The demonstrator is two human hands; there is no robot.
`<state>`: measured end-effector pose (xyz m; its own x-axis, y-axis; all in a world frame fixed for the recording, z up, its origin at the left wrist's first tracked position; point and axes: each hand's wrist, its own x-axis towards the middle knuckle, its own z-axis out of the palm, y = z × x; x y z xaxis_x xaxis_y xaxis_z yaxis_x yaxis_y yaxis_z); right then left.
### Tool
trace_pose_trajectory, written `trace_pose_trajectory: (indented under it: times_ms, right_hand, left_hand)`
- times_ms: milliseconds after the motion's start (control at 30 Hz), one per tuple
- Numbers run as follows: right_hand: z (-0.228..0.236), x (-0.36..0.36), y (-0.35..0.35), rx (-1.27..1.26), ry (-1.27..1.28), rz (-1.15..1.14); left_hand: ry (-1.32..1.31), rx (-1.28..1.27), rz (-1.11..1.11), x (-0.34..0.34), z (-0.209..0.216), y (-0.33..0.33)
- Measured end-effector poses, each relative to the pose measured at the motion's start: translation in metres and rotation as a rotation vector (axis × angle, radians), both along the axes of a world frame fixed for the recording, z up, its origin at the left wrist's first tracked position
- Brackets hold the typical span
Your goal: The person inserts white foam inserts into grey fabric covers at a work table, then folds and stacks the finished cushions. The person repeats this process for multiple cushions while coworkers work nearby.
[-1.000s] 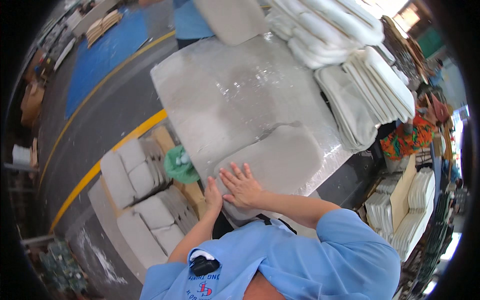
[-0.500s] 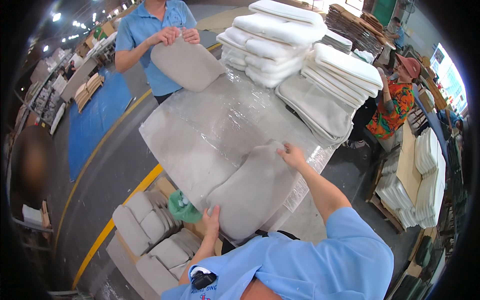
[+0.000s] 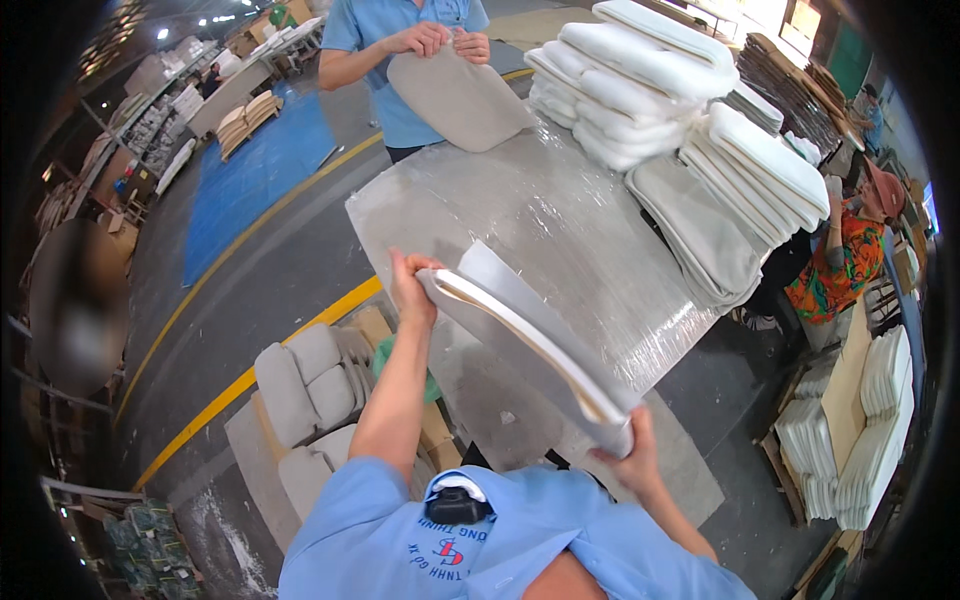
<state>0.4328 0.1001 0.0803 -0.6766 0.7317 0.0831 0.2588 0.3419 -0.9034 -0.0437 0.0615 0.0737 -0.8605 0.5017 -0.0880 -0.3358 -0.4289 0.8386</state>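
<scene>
Holding a flat grey fabric-covered cushion panel with a pale foam edge [image 3: 530,345] tilted on edge above the near edge of the plastic-wrapped table [image 3: 560,210], one end high and the other low. Left hand [image 3: 412,285] at the raised far end, fingers [image 3: 405,268] curled tight and pinching the panel's corner. Right hand [image 3: 632,458] at the lowered near end, fingers wrapped under the panel's edge, gripping it just off the table's near right corner. Stacked along the far right edge of the table: a tall pile of white padded cushions [image 3: 640,75] and, just beside it, leaning layers of grey fabric covers [image 3: 700,225]. Standing at the far edge, a co-worker in a blue shirt [image 3: 385,60], both hands pressed on a rounded grey seat cushion [image 3: 460,100] resting on the table's far corner. Lying on the floor left of the table, grey upholstered seat pads [image 3: 305,385] near a yellow floor line [image 3: 250,375]. Seated beyond the right edge, a person in an orange patterned shirt [image 3: 835,275].
</scene>
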Motion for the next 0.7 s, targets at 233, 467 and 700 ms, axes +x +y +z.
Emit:
trace_pose_trajectory:
  times_ms: [233,467,700]
  right_hand:
    - [-0.005,-0.017,-0.031,-0.172,-0.193,0.348]
    - [0.007,-0.046,-0.029,-0.570,-0.094,0.646]
    - [0.021,-0.152,0.041,-0.379,0.228,0.145]
  left_hand:
    - [-0.068,-0.008,-0.206,-0.006,-0.031,0.051]
    - [-0.110,-0.059,-0.284,0.015,-0.031,0.069]
    - [-0.067,-0.016,-0.237,0.048,-0.020,0.039]
